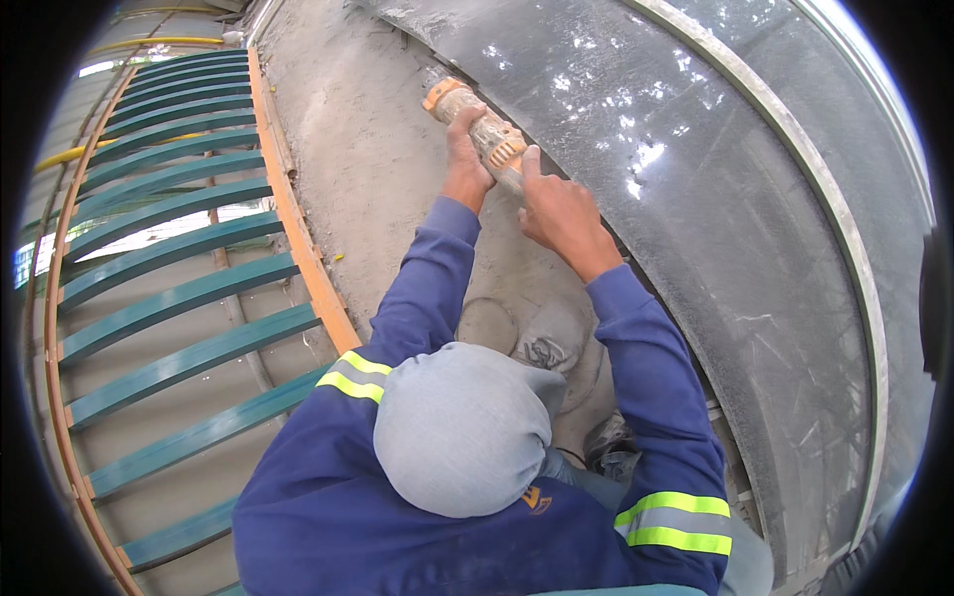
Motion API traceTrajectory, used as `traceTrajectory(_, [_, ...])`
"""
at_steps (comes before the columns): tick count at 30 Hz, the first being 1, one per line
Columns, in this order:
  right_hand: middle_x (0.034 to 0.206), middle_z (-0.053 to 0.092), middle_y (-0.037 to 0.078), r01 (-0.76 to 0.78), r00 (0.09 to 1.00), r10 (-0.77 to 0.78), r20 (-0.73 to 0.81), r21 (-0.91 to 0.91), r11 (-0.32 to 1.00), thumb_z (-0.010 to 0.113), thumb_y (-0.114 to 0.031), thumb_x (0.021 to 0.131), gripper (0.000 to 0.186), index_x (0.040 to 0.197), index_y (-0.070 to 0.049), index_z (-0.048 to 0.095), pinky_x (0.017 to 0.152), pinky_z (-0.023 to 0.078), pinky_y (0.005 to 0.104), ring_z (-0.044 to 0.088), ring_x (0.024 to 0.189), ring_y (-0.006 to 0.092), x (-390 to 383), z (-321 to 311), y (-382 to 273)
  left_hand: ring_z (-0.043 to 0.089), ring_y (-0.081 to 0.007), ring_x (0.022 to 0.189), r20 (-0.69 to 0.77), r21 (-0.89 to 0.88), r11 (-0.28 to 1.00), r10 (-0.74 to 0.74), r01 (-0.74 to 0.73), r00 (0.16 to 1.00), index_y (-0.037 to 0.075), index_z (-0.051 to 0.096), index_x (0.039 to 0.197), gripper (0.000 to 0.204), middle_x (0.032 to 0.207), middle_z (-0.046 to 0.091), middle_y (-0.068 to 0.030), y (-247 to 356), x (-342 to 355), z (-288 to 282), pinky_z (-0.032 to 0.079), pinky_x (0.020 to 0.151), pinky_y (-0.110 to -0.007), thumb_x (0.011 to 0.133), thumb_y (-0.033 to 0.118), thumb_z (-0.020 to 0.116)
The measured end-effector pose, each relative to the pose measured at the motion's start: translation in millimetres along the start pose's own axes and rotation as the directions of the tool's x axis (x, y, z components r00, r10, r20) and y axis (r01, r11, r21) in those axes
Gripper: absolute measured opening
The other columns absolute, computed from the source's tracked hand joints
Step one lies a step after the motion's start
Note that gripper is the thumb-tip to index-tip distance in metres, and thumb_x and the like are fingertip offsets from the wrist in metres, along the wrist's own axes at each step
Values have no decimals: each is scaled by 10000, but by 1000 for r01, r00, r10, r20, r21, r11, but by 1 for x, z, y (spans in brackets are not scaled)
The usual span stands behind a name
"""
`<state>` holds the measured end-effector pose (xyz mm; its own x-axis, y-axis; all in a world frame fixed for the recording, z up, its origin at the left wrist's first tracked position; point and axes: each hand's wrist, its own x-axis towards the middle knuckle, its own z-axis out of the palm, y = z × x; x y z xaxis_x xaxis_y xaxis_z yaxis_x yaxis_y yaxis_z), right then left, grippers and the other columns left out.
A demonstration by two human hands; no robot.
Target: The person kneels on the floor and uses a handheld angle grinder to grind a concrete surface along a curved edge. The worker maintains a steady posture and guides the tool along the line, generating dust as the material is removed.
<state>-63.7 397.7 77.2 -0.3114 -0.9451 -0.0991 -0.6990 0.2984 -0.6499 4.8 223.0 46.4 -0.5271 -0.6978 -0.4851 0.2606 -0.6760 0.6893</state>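
Neither of my hands shows. Just below the camera, a person in a grey cloth cap (452, 432) and navy top with reflective bands leans forward. Both of this person's arms reach upward in the picture. The person's left hand (467, 154) grips a dusty, cylindrical orange-and-beige tool (456, 99), apparently a power tool. The person's right hand (556, 219) is at its lower end, index finger extended along it. The tool is held beside the edge of a large, dusty dark-grey panel (725, 228); whether it touches the panel I cannot tell.
A long frame of teal slats (184, 353) with orange-brown rails (298, 243) runs down the left, a yellow pipe (60, 154) beyond it. Dusty concrete ground (338, 139) lies between frame and panel. A curved-looking metal strip (835, 199) crosses the panel at the right.
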Motion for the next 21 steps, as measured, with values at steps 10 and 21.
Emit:
traceTrajectory(10, [880, 702, 266, -1, 1000, 1, -5, -24, 1000, 627, -64, 741, 749, 1377, 184, 319, 730, 567, 449, 719, 807, 373, 7, 0, -4, 623, -302, 675, -51, -16, 999, -33, 32, 998, 43, 489, 985, 331, 788, 568, -153, 1, 5, 2, 579, 638, -453, 762, 225, 651])
traceTrajectory(21, [896, 685, 308, -57, 993, 50, 103, 67, 996, 682, -113, 747, 853, 1433, 149, 246, 766, 553, 497, 699, 834, 425, -1, -16, -7, 638, -297, 664, -50, 18, 999, -29, 30, 998, -6, 500, 991, 385, 809, 585, -170, 0, -7, 11, 592, 622, -438, 772, 273, 648])
